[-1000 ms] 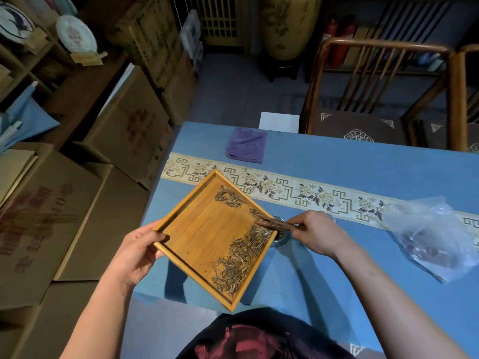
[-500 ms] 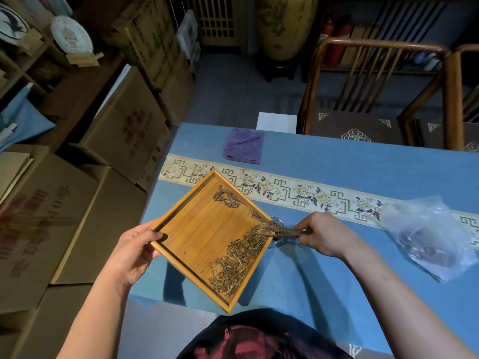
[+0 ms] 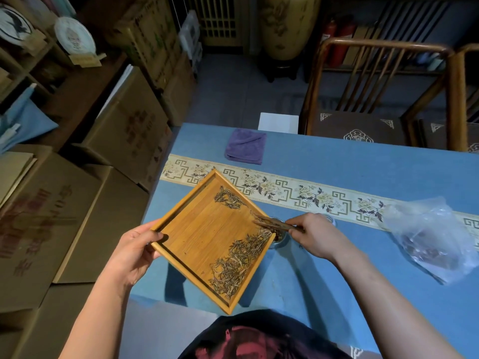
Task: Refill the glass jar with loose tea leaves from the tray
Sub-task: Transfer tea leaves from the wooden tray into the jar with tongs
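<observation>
Room: brown cardboard boxes point(image 3: 124, 136) stacked left, printed with red characters too blurred to read; wooden chair point(image 3: 363, 94) behind. Table point(image 3: 337, 161) under blue cloth, with a cream patterned runner point(image 3: 298, 193), folded purple cloth point(image 3: 246, 146) and clear plastic bag point(image 3: 435, 239). Square bamboo tray point(image 3: 207, 237), tilted; left hand point(image 3: 132, 250) grips its left corner. Loose tea leaves point(image 3: 238, 260) heaped along the right rim. Right hand point(image 3: 316, 237) pinches a slim wooden scraper point(image 3: 272, 222). Glass jar point(image 3: 280, 235) stands under the tray's right corner.

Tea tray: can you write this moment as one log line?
left hand holds tray | right hand holds tongs | leaves over jar
</observation>
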